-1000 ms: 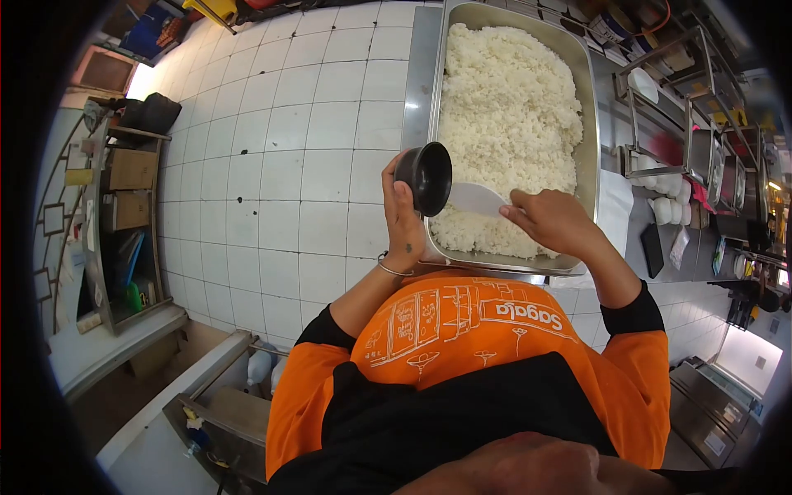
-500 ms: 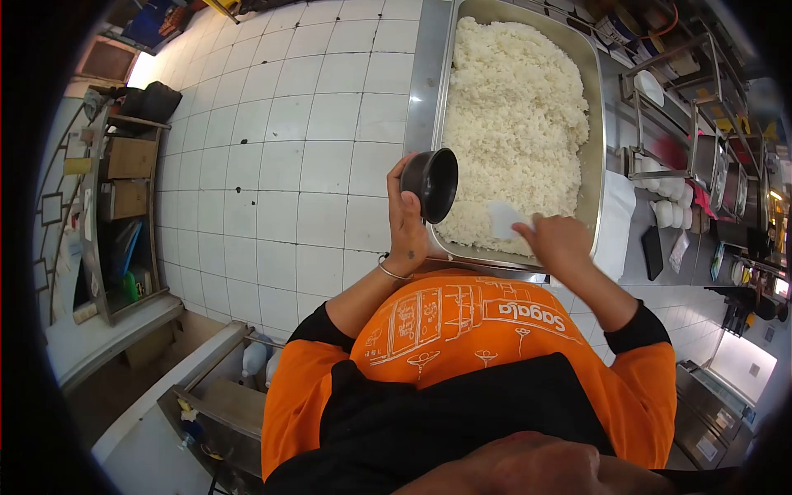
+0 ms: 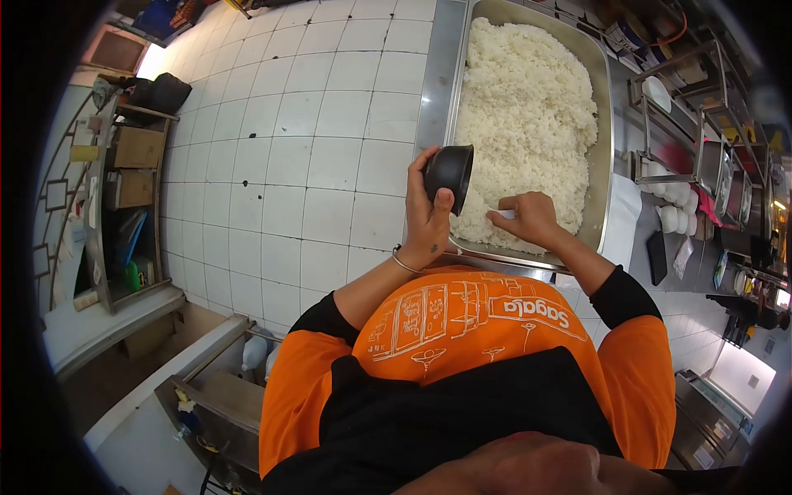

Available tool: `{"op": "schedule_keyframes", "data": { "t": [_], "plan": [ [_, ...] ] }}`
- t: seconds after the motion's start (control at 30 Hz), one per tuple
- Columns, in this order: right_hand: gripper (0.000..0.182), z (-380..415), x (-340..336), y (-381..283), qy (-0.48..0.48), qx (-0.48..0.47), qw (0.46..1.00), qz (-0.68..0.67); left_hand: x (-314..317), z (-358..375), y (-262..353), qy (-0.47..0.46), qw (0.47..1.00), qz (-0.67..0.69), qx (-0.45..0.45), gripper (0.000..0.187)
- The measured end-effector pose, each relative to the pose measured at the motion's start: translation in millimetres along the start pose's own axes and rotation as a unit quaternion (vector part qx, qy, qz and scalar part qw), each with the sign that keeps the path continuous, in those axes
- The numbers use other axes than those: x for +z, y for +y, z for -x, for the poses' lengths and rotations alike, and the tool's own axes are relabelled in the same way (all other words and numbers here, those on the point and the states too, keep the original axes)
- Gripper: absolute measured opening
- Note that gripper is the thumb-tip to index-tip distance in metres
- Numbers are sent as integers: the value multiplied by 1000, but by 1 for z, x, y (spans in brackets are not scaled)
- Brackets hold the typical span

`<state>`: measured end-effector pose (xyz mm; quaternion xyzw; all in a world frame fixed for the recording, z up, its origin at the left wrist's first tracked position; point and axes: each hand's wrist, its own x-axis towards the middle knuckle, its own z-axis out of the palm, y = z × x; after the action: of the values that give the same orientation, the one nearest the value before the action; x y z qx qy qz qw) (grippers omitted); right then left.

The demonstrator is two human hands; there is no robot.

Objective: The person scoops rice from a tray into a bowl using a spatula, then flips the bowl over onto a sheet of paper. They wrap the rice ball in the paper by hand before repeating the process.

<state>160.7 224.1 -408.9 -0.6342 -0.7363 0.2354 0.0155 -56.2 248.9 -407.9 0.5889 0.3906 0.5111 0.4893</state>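
A large metal tray (image 3: 606, 165) holds a thick bed of white rice (image 3: 528, 107). My left hand (image 3: 427, 214) grips a black bowl (image 3: 450, 177) at the tray's left edge, with the bowl tilted so its opening faces the rice. Over the lower part of the rice, my right hand (image 3: 532, 219) is closed on a whitish scoop (image 3: 503, 214), seen nearly edge-on, close to the bowl. Whether rice lies in the bowl or on the scoop cannot be made out.
White cloth or paper (image 3: 623, 219) lies right of the tray. Stacked white cups (image 3: 678, 219), a black flat object (image 3: 657, 257) and a metal rack (image 3: 643, 124) are farther right. A shelf with boxes (image 3: 132, 190) stands far left on the tiled floor.
My right hand has moved left toward the bowl, and the scoop has turned from flat to nearly edge-on. The bowl has tilted more toward the rice. The view has shifted slightly.
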Motion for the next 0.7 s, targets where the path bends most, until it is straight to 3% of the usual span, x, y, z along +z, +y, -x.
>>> {"op": "schedule_keyframes", "data": {
  "t": [0.47, 0.63, 0.7],
  "plan": [
    [30, -11, -1, 30, -2, -74, 996, -48, 0, -2, 7, 37, 998, 56, -1, 78],
    [27, -2, -20, 40, 18, -40, 989, -138, -10, -7, 27, 17, 998, 63, -8, 75],
    [28, 8, -38, 39, 45, -4, 992, -121, -9, -16, 42, 91, 986, 136, -43, 65]
  ]
}}
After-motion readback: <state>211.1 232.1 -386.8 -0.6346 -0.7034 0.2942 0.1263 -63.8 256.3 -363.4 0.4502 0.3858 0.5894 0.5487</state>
